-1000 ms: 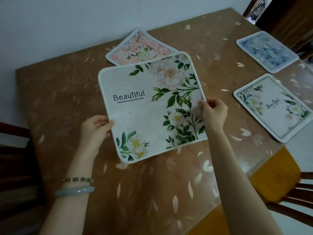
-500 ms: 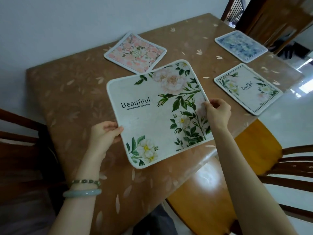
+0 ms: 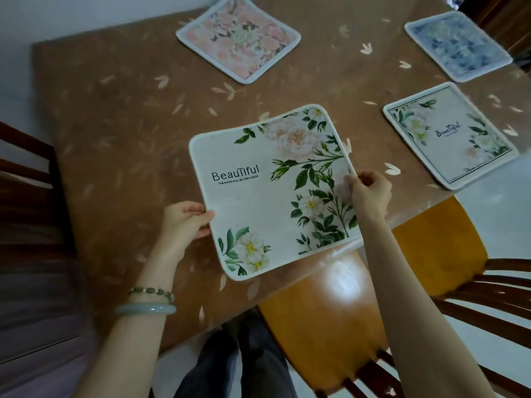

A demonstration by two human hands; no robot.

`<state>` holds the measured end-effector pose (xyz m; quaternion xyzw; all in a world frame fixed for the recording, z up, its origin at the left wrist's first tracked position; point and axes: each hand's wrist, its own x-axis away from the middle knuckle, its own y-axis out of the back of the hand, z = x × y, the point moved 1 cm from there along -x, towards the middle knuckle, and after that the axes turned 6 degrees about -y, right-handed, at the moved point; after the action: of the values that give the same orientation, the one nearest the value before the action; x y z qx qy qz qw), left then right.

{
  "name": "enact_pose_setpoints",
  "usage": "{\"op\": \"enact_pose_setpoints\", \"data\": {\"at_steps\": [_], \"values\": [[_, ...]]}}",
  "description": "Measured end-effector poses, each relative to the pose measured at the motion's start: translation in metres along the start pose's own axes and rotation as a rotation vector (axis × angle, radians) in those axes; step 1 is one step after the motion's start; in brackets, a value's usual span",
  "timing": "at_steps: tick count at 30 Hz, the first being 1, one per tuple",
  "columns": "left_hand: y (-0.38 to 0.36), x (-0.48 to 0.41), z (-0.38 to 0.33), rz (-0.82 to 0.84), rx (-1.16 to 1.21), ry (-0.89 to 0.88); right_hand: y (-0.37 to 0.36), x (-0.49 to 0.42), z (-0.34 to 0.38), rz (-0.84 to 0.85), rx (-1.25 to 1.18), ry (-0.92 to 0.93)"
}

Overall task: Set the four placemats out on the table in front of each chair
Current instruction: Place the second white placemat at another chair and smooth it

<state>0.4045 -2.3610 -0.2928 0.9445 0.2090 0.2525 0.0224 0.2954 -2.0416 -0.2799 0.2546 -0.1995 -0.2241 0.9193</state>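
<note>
I hold a white placemat printed with green leaves, pale flowers and the word "BeauTiful", just above the near edge of the brown table. My left hand pinches its left edge and my right hand pinches its right edge. Its lower right corner reaches over the table edge above an orange chair seat. Three other placemats lie flat: a pink floral placemat at the far side, a blue floral placemat at the far right, and a white bordered placemat at the right edge.
A second orange chair seat with dark wooden slats sits under the right side of the table. A dark wooden chair back stands at the left. A pale wall borders the table's far left side. My legs show below the table edge.
The held placemat has come toward me and lower, to the near table edge above the orange chair. My view has tipped downward, so the other mats sit higher in frame.
</note>
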Motion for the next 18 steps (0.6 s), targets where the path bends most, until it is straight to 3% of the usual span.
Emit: {"op": "enact_pose_setpoints", "data": {"at_steps": [9, 18], "values": [[-0.035, 0.021, 0.055, -0.048, -0.05, 0.147, 0.0, -0.024, -0.063, 0.085, 0.08, -0.055], [-0.051, 0.027, 0.068, -0.125, -0.038, 0.162, -0.01, -0.038, -0.078, 0.15, 0.057, -0.039]]}}
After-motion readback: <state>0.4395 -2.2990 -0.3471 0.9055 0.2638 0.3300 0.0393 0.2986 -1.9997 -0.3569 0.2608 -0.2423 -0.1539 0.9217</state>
